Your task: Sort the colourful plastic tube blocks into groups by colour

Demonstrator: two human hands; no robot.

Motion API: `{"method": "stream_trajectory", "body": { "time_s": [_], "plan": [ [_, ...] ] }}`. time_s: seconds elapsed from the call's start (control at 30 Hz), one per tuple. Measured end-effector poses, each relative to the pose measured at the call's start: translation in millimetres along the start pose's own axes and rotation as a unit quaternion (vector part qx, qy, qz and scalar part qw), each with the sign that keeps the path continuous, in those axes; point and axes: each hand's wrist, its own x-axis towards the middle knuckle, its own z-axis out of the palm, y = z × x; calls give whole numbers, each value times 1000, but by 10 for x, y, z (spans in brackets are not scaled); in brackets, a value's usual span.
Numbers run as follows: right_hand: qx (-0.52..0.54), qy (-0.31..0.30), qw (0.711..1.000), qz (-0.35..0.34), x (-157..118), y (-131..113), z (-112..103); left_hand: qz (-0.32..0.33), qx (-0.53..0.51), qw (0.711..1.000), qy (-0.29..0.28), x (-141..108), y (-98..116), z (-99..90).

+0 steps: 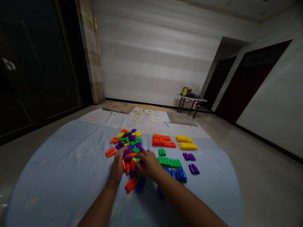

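A mixed heap of small ribbed plastic pieces (129,137) in orange, yellow, green, blue and purple lies in front of me on the round table. My left hand (117,165) rests against the heap's near left side, its fingers stretched over a few orange and purple pieces. From the right, my right hand (149,164) reaches in with fingers curled down among the pieces. What those fingertips hold, if anything, is hidden. Closer to me lie an orange piece (131,184) and a dark blue piece (140,185).
Right of the heap are colour-sorted rows: orange (163,141), yellow (188,146), green (169,162), blue (177,174) and purple (194,169). Two flat boards (119,107) lie at the table's far edge. A small side table (193,98) with bags stands by the wall.
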Motion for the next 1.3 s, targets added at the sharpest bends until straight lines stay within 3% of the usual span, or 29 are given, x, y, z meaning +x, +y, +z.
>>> {"method": "stream_trajectory", "body": {
  "time_s": [0.1, 0.27, 0.47, 0.7, 0.97, 1.3],
  "plan": [
    [-7, -3, 1000, 20, 60, -131, 97, 15, 27, 999, 12, 10, -2, -40],
    [36, -18, 999, 13, 115, -174, 226, 23, 60, 993, 98, 39, -29, -133],
    [141, 22, 989, -39, -60, -66, 122, 14, 79, 986, 144, 46, -33, -174],
    [79, -48, 993, -74, -392, 17, -78, -3, 75, 986, 147, 47, -40, -148],
    [76, -99, 986, -114, -505, -8, -282, -3, 85, 985, 147, 21, -49, -144],
    [55, -79, 992, -87, -468, -86, -42, 2, 92, 986, 137, 38, -36, -171]
  ]
}}
